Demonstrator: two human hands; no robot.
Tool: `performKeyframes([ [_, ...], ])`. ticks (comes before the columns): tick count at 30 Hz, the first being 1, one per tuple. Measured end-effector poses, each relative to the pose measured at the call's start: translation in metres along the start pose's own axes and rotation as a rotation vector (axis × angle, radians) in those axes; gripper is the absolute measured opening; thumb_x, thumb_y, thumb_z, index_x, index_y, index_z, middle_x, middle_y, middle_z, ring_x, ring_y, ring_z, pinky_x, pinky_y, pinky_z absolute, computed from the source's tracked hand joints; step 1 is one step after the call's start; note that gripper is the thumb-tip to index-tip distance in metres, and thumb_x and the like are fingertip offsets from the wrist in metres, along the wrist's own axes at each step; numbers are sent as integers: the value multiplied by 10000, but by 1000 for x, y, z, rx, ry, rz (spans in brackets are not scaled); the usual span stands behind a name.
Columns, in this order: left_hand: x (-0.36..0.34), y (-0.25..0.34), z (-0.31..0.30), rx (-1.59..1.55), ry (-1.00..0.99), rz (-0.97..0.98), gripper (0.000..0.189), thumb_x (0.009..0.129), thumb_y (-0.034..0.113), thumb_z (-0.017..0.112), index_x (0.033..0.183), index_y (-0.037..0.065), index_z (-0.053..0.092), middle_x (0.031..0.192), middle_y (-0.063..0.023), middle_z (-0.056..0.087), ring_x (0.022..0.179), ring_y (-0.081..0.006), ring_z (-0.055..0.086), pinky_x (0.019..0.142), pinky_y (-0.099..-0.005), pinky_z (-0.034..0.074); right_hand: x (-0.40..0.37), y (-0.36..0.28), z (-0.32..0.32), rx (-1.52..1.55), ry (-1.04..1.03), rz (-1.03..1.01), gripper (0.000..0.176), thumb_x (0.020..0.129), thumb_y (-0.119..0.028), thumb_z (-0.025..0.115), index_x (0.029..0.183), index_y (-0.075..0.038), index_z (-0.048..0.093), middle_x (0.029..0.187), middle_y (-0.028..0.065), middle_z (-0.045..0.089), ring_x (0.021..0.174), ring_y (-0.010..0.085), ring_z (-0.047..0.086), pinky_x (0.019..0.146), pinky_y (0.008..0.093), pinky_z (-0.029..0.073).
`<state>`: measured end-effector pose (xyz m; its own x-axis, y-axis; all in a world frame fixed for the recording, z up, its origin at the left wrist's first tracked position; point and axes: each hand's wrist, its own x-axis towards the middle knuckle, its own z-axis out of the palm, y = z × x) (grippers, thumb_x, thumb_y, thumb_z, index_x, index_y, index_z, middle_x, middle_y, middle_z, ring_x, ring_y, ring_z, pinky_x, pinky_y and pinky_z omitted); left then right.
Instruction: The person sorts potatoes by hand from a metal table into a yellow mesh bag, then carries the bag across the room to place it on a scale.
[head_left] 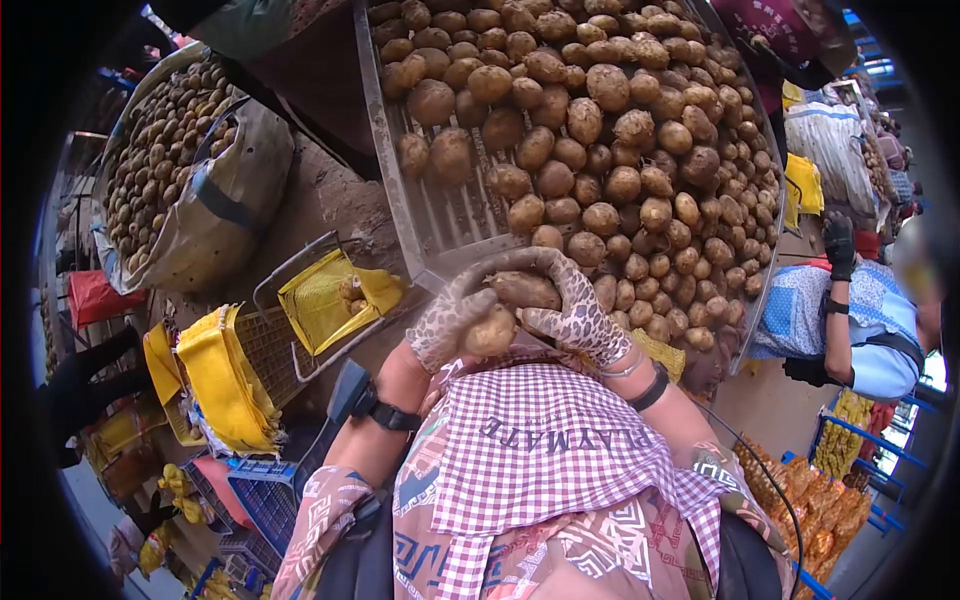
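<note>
Both my hands wear spotted gloves and meet at the near edge of a metal sorting table (412, 215) heaped with potatoes (640, 180). My left hand (448, 312) is closed around a pale round potato (490, 332). A longer brown potato (524, 290) lies between the two hands, with the fingers of my right hand (578, 308) curled over it. Fingers of the left hand also reach its upper side. Part of each potato is hidden by the gloves.
A yellow mesh bag (335, 300) hangs open in a wire frame to the left, beside a stack of yellow bags (225, 380). A big sack (225, 200) of potatoes stands farther left. Co-workers stand around; one in a blue-patterned apron (800, 310) is at the right.
</note>
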<state>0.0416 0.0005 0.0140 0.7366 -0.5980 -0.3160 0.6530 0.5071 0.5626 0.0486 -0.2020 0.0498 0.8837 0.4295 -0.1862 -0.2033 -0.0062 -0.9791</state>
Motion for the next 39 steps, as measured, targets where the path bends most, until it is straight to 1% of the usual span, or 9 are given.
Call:
performKeyframes([
  [3, -9, -2, 8, 112, 92, 42, 615, 859, 251, 708, 1346, 10, 419, 1287, -111, 520, 1219, -210, 480, 1064, -364, 372, 9, 6, 12, -3, -101, -48, 827, 750, -160, 745, 1437, -34, 302, 1379, 138, 429, 1314, 243, 398, 1097, 369, 339],
  [10, -42, -1, -10, 166, 213, 365, 612, 802, 278, 759, 1288, 46, 467, 1246, -112, 545, 1171, -218, 521, 1016, -355, 422, 1, 9, 21, 297, -29, 158, 964, 717, -206, 825, 1464, -49, 235, 1441, 131, 332, 1317, 238, 380, 1084, 354, 365],
  [13, -75, 9, -62, -69, 494, 417, 590, 803, 313, 753, 1255, 61, 470, 1199, -146, 562, 1007, -241, 621, 795, -355, 586, -16, 49, -12, 65, 155, 103, 711, 791, -75, 726, 1397, -30, 356, 1332, 117, 461, 1225, 204, 477, 1010, 330, 434],
  [17, -95, 28, -172, 9, 567, 243, 305, 895, 190, 623, 1149, 21, 602, 1084, -106, 654, 965, -212, 650, 784, -330, 572, -46, 73, -51, -152, 648, 165, 325, 899, -10, 585, 1222, -10, 544, 1126, 76, 611, 968, 126, 605, 836, 248, 510],
  [25, -104, -14, -343, -356, 1172, 2, 500, 919, 396, 548, 1327, 132, 429, 1368, -195, 452, 1170, -391, 508, 906, -534, 496, -71, 73, -87, -403, 915, 139, 292, 884, -9, 601, 1173, 15, 574, 1098, 94, 646, 999, 153, 618, 859, 285, 511],
  [29, -116, -10, -332, -193, 1196, 163, 599, 942, 351, 527, 1430, 95, 293, 1428, -180, 369, 1240, -388, 465, 937, -488, 477, -53, 43, -70, -891, 740, 179, 311, 841, -137, 653, 1121, -7, 619, 1096, 170, 655, 1027, 308, 628, 905, 372, 490],
  [32, -94, 13, -266, 180, 1269, 377, 469, 954, 323, 540, 1329, 59, 443, 1173, -137, 587, 881, -215, 620, 676, -325, 519, -16, 44, -45, -1129, 528, 22, 402, 841, -255, 635, 1155, -5, 618, 1142, 202, 624, 1085, 358, 582, 966, 412, 450],
  [35, -53, 27, -154, 427, 950, 463, 261, 972, 256, 529, 1118, 60, 617, 897, -67, 657, 634, -94, 575, 553, -212, 450, -13, 53, -58, -1103, 653, -8, 344, 849, -211, 630, 1128, -9, 625, 1108, 197, 633, 1045, 353, 596, 924, 412, 467],
  [39, 6, 10, -55, 911, 508, 403, 213, 937, 161, 575, 1107, 47, 634, 969, -87, 674, 832, -151, 640, 725, -273, 529, -52, 65, -100, -1057, 780, 255, 245, 870, -165, 605, 1068, -26, 646, 1034, 176, 662, 992, 338, 623, 870, 403, 491],
])
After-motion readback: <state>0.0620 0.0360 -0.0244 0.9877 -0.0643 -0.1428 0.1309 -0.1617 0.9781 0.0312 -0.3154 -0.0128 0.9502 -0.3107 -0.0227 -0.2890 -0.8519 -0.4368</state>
